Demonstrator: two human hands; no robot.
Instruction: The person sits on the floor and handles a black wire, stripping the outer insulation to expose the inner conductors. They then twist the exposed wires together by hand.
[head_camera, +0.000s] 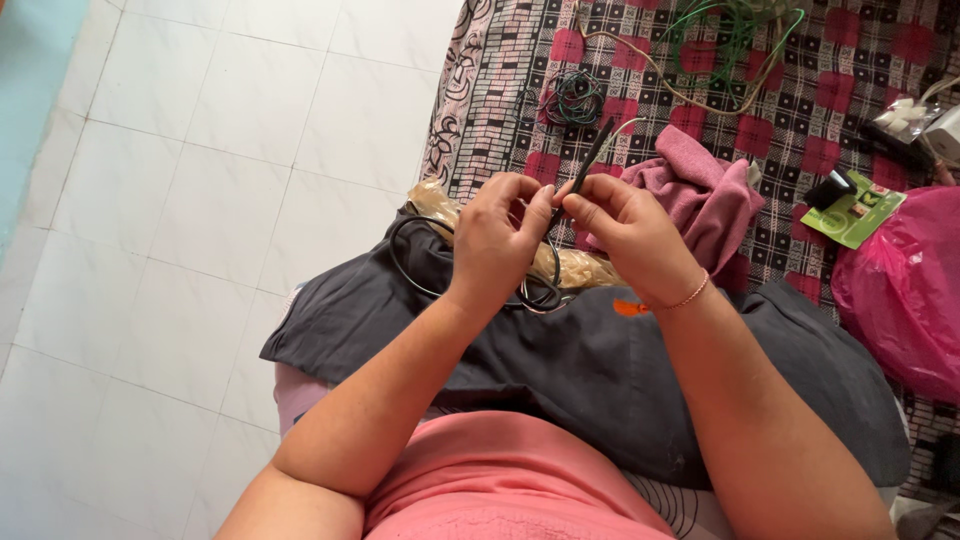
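Head view, looking down at the lap. We see both hands raised together over a dark grey cloth (600, 370) spread across the knees. The left hand (497, 243) is curled, fingers bent in, thumb meeting the right hand's fingertips. The right hand (625, 232) is likewise closed to a pinch. Between them they grip a thin black wire (592, 155), whose free end sticks up and away from the fingers toward the far side. We cannot tell exactly which fingers carry the grip, since the hands overlap there. A thin bracelet (690, 295) sits on the right wrist.

Below the left hand a loop of black cable (415, 262) lies on the grey cloth, coiling under the wrist. Just beyond it a crumpled clear plastic bag (580, 268) shows between the hands and the bedspread.

Far side: a checked red-and-black bedspread (800, 120) covers the surface. On it, just right of the hands, lies a bunched pink cloth (705, 190). Farther off we note a small coil of mixed coloured wires (572, 98) and a larger loose tangle of green and tan wires (735, 40). At right sit a green card (855, 212) and a pink plastic bag (905, 290). White floor tiles (220, 170) fill the left.
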